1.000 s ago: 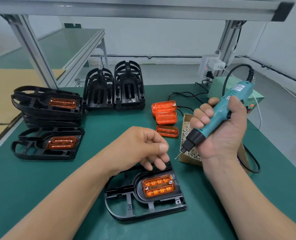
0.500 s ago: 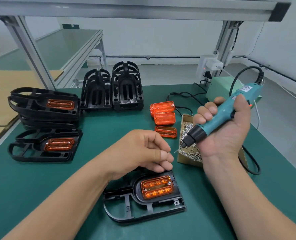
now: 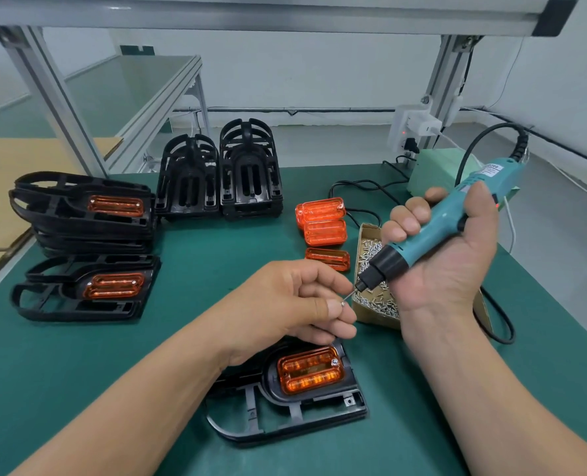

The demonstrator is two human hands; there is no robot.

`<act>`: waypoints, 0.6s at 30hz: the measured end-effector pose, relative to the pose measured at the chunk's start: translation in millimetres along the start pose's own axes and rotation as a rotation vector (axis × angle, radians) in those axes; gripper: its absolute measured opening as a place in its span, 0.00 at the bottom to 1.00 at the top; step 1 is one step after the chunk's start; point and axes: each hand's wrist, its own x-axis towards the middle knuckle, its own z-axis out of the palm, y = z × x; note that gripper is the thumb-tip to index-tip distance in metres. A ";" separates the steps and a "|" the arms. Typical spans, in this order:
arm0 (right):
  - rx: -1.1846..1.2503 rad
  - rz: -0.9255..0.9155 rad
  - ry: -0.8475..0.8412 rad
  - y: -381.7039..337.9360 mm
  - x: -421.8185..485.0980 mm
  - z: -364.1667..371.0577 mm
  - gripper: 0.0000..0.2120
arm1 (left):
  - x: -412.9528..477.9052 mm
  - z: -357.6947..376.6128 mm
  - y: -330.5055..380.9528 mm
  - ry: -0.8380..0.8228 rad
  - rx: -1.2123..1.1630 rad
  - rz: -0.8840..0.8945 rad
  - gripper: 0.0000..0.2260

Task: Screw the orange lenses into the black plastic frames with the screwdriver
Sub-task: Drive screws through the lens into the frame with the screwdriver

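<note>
Landmark: the screw box, open cardboard, heaped with small silver screws.
Left hand: my left hand hovers just left of the screw box, with thumb and forefinger pinching one screw and the other fingers curled under.
Right hand: my right hand is above the screw box, wrapped round the teal screwdriver. Its bit slants down to the left and meets the pinched screw.
Task piece: the black frame lies flat, nearer to me than the screw box and to its left. An orange lens sits in it, with one screw head showing at the lens's far right corner.
In the way: my left hand covers the frame's far end, and my right hand hides part of the screw box.
Spare lenses: three orange spare lenses lie in a row just left of the screw box. The farthest may be a stack; I cannot tell.
Empty frames: two upright stacks stand beyond the screw box, to its left.
Fitted frames: a tall pile and a low pile lie well left of the screw box, each with an orange lens on top.
Power: a pale green supply box sits beyond the screw box, and a black cable loops to its right.
Surface: a green tabletop.
Room: an aluminium rail runs overhead on posts, with a white wall behind and a second green bench beyond the screw box to the left.
</note>
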 end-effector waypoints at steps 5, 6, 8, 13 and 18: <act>-0.006 -0.012 0.006 -1.3 0.3 -0.4 0.17 | -0.3 -0.3 0.6 0.002 -0.013 0.003 0.07; -0.007 -0.012 0.008 -1.7 0.4 -0.6 0.17 | -0.1 -0.7 0.4 0.004 -0.012 0.003 0.07; -0.004 -0.014 0.010 -2.6 0.6 -0.8 0.17 | 0.2 -1.2 -0.1 0.006 -0.010 0.002 0.07; -0.015 -0.012 0.012 -1.3 0.1 -0.1 0.17 | 0.8 -1.2 -0.7 0.008 -0.013 0.004 0.08; -0.026 -0.020 0.013 0.5 -0.1 -0.3 0.16 | -0.2 -1.0 0.1 0.012 -0.008 0.007 0.07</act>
